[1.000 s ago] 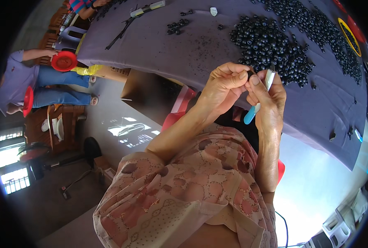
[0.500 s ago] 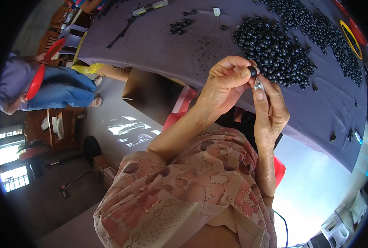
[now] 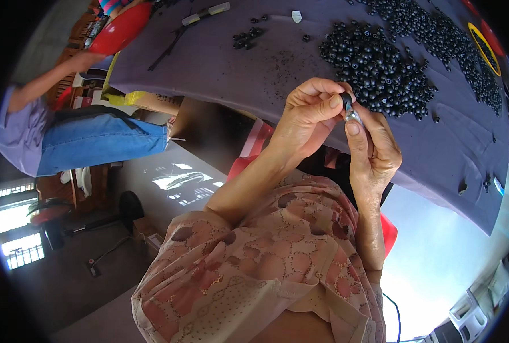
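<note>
My left hand [image 3: 309, 114] pinches a small round black piece [image 3: 346, 98] between thumb and fingertips. My right hand [image 3: 375, 143] is closed on a small shiny metal tool [image 3: 353, 115], whose tip meets the black piece; the tool's exact kind is too small to make out. Both hands are held close together above the near edge of the table. Just beyond them a heap of glossy round black pieces [image 3: 380, 71] lies on the purple tablecloth [image 3: 209, 68].
More black pieces [image 3: 426, 28] spread toward the far right, beside a yellow-rimmed container [image 3: 484, 48]. A small cluster [image 3: 247, 39] and a clear-handled tool [image 3: 206, 14] lie further left. Another person [image 3: 94, 143] at the left holds a red basin [image 3: 120, 30]. Below the table stands an open cardboard box [image 3: 200, 128].
The metal tool's tip has shifted onto the black piece, while my hands stay nearly in place. At the left, the other person has moved closer to the table and extended a red basin toward it.
</note>
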Demonstrator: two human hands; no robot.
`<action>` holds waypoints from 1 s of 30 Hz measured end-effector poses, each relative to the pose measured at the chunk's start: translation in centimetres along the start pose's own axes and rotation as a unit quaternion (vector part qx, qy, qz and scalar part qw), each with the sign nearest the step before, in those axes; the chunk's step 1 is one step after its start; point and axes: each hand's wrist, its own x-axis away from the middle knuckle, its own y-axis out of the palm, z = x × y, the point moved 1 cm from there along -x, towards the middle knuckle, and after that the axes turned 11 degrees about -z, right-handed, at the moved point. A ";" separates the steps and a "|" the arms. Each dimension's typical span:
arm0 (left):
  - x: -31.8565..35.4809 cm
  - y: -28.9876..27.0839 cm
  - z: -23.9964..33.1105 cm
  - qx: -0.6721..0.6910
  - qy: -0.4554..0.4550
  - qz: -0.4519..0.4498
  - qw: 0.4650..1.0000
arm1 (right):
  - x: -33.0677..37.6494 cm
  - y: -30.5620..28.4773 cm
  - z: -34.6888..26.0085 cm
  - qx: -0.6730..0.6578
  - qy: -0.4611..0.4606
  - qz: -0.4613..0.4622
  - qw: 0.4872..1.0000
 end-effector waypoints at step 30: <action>-0.1 -0.2 -0.4 0.016 0.010 0.000 1.000 | -0.3 0.8 0.2 -0.127 0.071 0.036 0.989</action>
